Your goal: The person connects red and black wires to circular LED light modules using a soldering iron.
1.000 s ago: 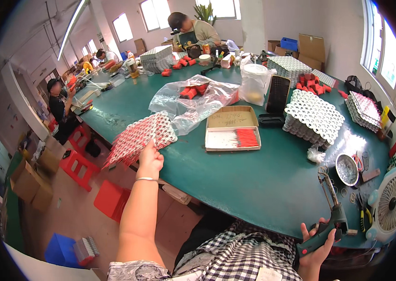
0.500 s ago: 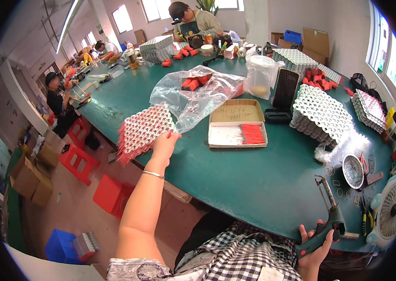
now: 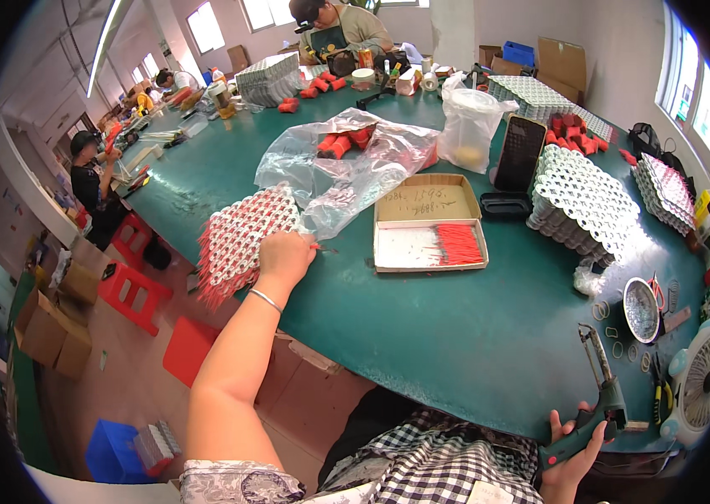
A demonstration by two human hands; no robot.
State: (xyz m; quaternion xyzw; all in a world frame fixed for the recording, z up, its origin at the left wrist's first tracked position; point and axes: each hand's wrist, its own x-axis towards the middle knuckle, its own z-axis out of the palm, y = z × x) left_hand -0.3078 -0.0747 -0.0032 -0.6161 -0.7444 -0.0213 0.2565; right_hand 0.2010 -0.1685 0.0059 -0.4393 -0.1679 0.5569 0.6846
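Note:
My left hand (image 3: 286,257) is closed at the right edge of a stack of white ring-patterned panels (image 3: 247,227). Thin red pieces stick out of that stack's left and lower sides. A small reddish bit shows at my fingertips, too small to name. At the lower right, my right hand (image 3: 577,445) is wrapped round the dark green grip of a soldering gun (image 3: 609,405), its metal tip pointing up and away from me. Between the hands lies an open cardboard box (image 3: 388,245) holding a bundle of thin red wires (image 3: 459,244).
A clear plastic bag (image 3: 355,185) with red parts lies beyond the left stack. Rightward are a dark-screened phone (image 3: 520,155), more stacked panels (image 3: 583,202), a metal bowl (image 3: 641,309), pliers (image 3: 662,391) and a fan (image 3: 703,378). A co-worker (image 3: 338,34) sits across the green table.
My left hand has shifted left and slightly down, closer over the stack's right edge. The right hand still grips the soldering gun. The whole view has shifted a little.

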